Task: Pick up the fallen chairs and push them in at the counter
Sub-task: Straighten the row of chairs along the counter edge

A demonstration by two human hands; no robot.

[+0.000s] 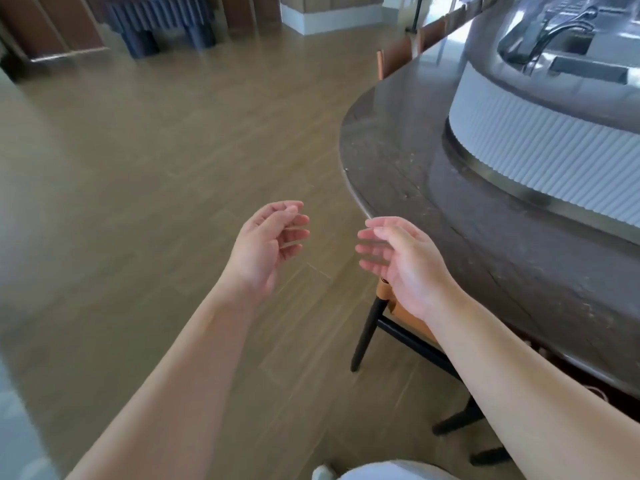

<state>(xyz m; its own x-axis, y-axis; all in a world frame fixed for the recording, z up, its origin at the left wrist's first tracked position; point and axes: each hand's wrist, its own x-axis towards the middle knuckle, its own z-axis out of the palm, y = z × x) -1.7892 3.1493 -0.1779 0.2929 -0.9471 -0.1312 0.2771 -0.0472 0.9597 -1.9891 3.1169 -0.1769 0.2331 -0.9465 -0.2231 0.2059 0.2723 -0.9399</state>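
Observation:
A chair with black legs and a tan leather seat (398, 315) stands upright at the curved dark counter (408, 161), mostly under its edge and partly hidden by my right forearm. My left hand (266, 247) hovers over the floor with loosely curled fingers, holding nothing. My right hand (401, 261) floats beside it, just above the chair's corner, fingers relaxed and spread, touching nothing. Farther along the counter, brown chair backs (398, 60) stand upright against its edge.
Wood-look flooring (173, 168) stretches to the left and ahead. A white ribbed inner counter wall (540, 133) and a sink with a dark faucet (550, 32) lie at the right. Dark blue furniture (156, 26) stands far back. My shoe (323, 472) shows at the bottom.

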